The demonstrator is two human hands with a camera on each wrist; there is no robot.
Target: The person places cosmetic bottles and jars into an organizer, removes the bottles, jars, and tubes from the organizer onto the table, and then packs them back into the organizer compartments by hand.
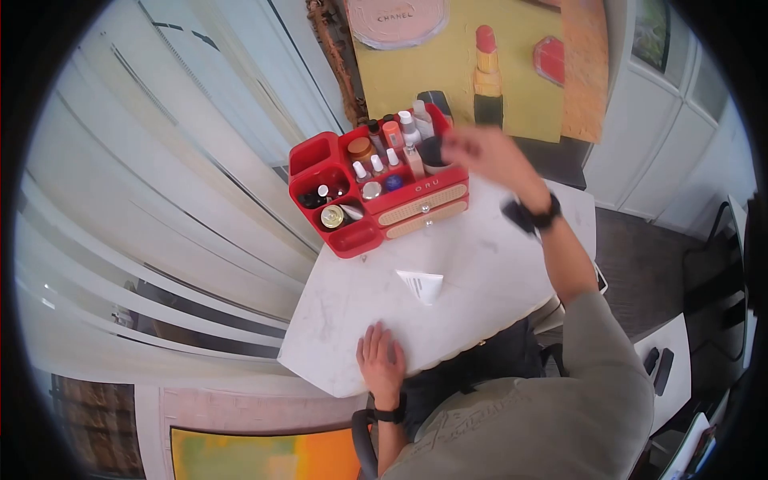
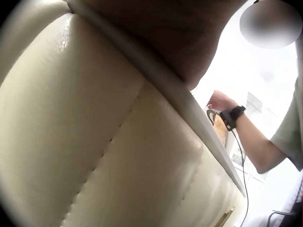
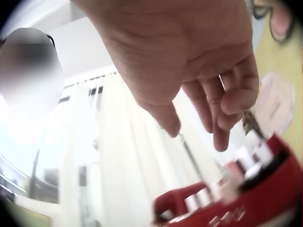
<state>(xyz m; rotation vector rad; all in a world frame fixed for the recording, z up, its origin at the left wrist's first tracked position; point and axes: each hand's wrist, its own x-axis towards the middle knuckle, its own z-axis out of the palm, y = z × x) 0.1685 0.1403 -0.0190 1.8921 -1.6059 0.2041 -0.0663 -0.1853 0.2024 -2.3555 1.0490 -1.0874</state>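
A red cosmetics organizer (image 1: 340,246) stands on the white marbled table (image 1: 496,256), packed with small bottles and jars. My right hand (image 1: 500,160) hovers over its right end, close to a round container with a black top (image 1: 432,150). In the right wrist view that hand (image 3: 189,61) has loosely bent fingers, the thumb apart from them and nothing between. My left hand (image 1: 382,364) rests palm down on the table near its front left edge. A white tube (image 1: 422,286) with dark print lies on the table between the organizer and my left hand.
White nail-polish-like bottles (image 1: 377,165), an amber-lidded jar (image 1: 360,148) and a white pump bottle (image 1: 409,126) stand in the organizer. Two drawers (image 1: 422,210) are closed below. White curtains (image 1: 160,200) hang at left; a lipstick painting (image 1: 520,72) stands behind.
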